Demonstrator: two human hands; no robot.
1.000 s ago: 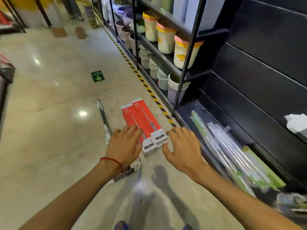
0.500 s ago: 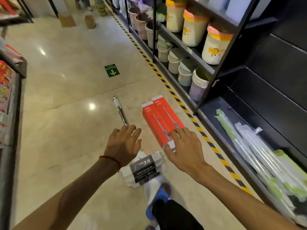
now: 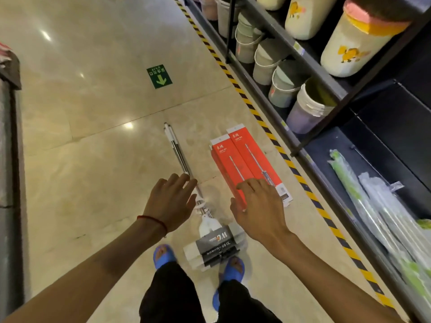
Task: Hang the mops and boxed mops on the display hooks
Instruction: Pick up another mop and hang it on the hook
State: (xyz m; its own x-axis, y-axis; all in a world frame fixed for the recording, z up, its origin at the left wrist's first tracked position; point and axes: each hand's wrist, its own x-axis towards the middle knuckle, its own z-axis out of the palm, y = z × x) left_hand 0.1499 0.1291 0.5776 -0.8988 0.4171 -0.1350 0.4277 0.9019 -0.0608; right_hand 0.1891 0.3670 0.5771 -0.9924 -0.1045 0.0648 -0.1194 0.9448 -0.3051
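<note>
Centrally, on the polished beige floor:

Boxed mops: two long, flat red cartons, lying side by side and touching. Each carries a printed picture of a slim pole, white lettering at the far end, a white label panel at the near end and a hang tab at the far edge. They lie at a slant, just left of the hazard tape.

Mop: loose and unboxed, lying left of the cartons and roughly parallel to them. The handle is metal, and two white-capped tips show side by side at its far end. The white head lies at the near end, banded by a black and grey printed sleeve, between the person's blue sandals.

Left grip: a bare hand, palm down, fingers straight and spread, holding nothing. Its fingertips overlap the mop handle; contact cannot be told. A red cord circles the wrist.

Right grip: also open and holding nothing, palm down over the near end of the left carton; contact cannot be told.

Surroundings: a green arrow sticker on the floor, far left. A black shelf unit on the right holds pale buckets low down and cream lidded bins above. Nearer, plastic-wrapped mops in green and white lie on the bottom shelf.
</note>
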